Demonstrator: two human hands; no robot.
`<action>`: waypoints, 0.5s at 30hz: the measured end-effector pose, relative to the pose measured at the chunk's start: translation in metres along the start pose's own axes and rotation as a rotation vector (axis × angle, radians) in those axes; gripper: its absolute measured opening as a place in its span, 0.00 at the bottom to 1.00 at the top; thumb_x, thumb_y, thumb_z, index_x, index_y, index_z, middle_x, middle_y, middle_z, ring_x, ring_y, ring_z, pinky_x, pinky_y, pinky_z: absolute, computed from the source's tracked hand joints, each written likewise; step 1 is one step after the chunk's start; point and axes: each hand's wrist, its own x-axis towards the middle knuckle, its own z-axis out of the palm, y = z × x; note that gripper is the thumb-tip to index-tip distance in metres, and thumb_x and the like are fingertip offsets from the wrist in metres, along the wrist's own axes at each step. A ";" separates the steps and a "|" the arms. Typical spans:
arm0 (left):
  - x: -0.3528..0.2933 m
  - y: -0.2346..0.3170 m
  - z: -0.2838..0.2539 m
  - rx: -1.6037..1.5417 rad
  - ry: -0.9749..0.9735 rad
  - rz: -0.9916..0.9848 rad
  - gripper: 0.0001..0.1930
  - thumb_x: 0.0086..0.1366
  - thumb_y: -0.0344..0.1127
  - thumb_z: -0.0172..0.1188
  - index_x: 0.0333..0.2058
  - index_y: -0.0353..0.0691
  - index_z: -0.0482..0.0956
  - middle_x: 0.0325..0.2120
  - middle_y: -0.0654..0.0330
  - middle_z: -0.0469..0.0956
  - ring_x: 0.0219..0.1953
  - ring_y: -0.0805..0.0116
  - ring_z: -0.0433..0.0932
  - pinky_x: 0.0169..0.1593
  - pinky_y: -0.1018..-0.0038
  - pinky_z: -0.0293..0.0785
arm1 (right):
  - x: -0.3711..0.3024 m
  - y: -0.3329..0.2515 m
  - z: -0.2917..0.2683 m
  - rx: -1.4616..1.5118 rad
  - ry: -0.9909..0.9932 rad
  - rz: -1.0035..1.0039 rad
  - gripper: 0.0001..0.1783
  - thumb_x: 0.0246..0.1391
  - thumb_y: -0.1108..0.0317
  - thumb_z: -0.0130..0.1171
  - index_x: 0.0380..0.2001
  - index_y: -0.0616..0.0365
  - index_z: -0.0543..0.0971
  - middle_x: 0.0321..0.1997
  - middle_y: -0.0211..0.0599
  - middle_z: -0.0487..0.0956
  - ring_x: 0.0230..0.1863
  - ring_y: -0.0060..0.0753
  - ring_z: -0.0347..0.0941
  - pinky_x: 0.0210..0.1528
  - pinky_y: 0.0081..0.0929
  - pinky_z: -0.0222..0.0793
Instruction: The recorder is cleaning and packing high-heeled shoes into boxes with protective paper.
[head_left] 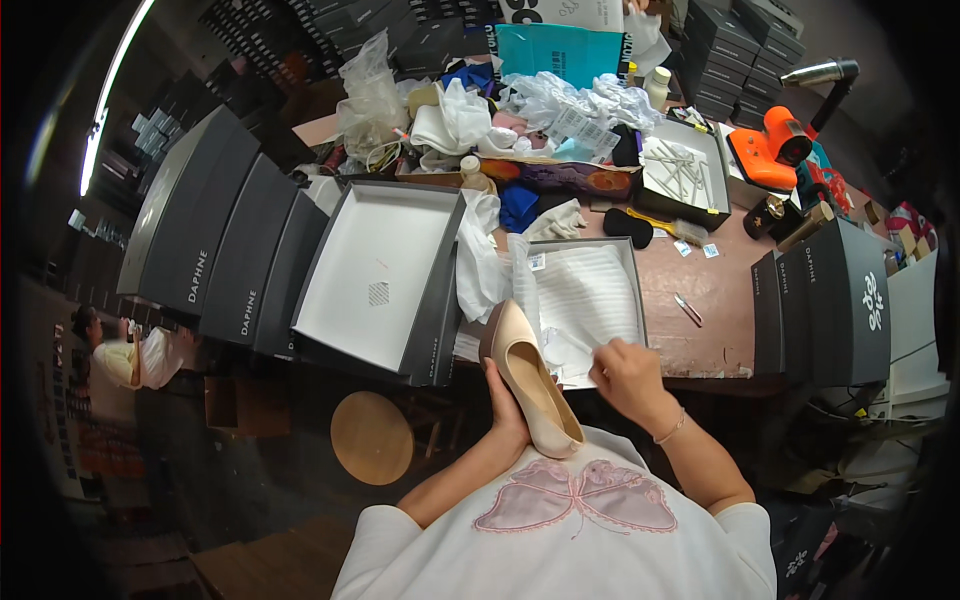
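My left hand [507,402] is wrapped round the side of a beige pump [527,375], which is tilted with its opening up, one end close to my shirt. Just right of the pump, my right hand [630,380] is closed with the fingers curled together; what they hold, if anything, is hidden. It hovers at the near edge of an open shoe box [638,290]. Inside that box lies white wrapping sheet [585,290], with crumpled paper near my right fingers. White tissue [482,260] hangs over the box's left side.
A large grey box lid [385,270] lies left, beside stacked dark shoe boxes [235,270]. More boxes [835,300] stand right. A small knife [688,309], a brush [685,232] and an orange device [770,150] are on the table [705,345]. Behind, wrappings [560,110] pile up.
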 end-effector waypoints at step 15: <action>-0.021 -0.012 0.041 0.041 -0.115 0.270 0.47 0.57 0.79 0.33 0.62 0.45 0.59 0.58 0.55 0.64 0.59 0.60 0.64 0.60 0.63 0.64 | 0.040 -0.041 0.058 0.435 -0.339 -0.064 0.28 0.65 0.48 0.34 0.39 0.66 0.68 0.42 0.50 0.69 0.53 0.50 0.63 0.66 0.66 0.30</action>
